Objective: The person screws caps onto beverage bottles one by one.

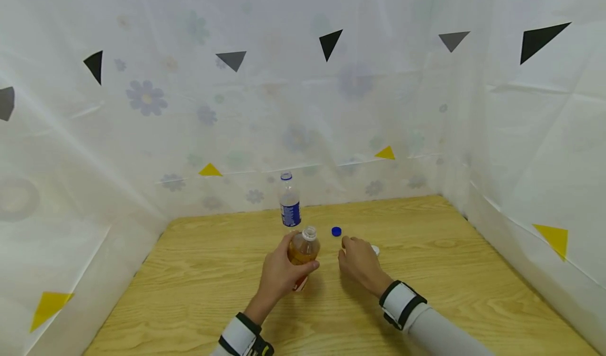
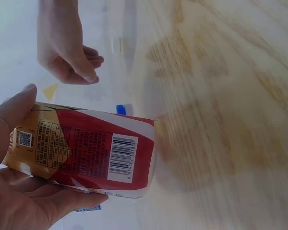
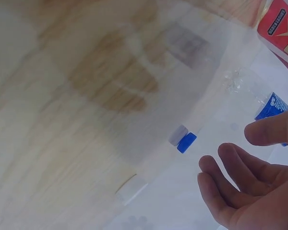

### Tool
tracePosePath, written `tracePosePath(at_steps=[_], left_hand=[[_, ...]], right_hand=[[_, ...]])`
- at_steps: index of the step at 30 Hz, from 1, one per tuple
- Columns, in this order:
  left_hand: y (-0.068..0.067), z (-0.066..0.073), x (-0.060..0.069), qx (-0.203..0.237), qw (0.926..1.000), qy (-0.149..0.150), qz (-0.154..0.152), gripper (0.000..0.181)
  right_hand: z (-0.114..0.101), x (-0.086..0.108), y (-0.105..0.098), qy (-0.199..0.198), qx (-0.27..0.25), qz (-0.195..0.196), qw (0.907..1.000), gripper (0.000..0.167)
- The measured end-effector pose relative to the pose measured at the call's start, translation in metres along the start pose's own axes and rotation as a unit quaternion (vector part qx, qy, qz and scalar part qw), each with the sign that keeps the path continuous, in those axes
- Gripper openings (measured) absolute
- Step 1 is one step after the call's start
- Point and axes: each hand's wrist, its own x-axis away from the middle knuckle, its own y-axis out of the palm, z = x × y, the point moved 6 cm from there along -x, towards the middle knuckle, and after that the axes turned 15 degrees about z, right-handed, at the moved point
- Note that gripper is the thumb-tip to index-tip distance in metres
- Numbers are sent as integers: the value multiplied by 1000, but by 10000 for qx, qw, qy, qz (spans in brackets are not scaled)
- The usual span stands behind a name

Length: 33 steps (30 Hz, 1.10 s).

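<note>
My left hand (image 1: 279, 272) grips a bottle of amber drink (image 1: 303, 251) around its upper body, with the thumb on the near side. Its neck is bare of a cap, and its red and gold label (image 2: 86, 148) shows a barcode in the left wrist view. Whether its base touches the table cannot be told. My right hand (image 1: 361, 261) hovers over the table to the right of the bottle. Its fingers (image 3: 240, 177) are loosely bent with nothing between them. Just beyond it lies a blue cap (image 1: 336, 231), and a white cap (image 1: 375, 250) is partly hidden behind the hand.
Behind the held bottle stands a clear bottle with a blue label (image 1: 290, 214), uncapped, a blue ring at its neck. The wood-patterned table (image 1: 199, 272) is enclosed at the back and sides by pale sheeting (image 1: 293, 109) with flowers and triangles.
</note>
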Motion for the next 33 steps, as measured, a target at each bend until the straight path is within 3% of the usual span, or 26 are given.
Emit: tracePosePath(at_steps=[5, 14, 28, 33], left_hand=[[0, -2, -2, 29, 10000, 2, 86, 77], [3, -4, -7, 46, 9993, 215, 304, 72], [7, -5, -12, 15, 9978, 469, 475, 76], [6, -4, -13, 39, 9978, 458, 481, 74]], right_hand=[[1, -10, -2, 184, -51, -148, 9997, 13], [3, -44, -20, 532, -218, -292, 9979, 24], [2, -94, -56, 441, -148, 25, 9989, 30], [7, -102, -61, 514, -96, -196, 9984, 33]])
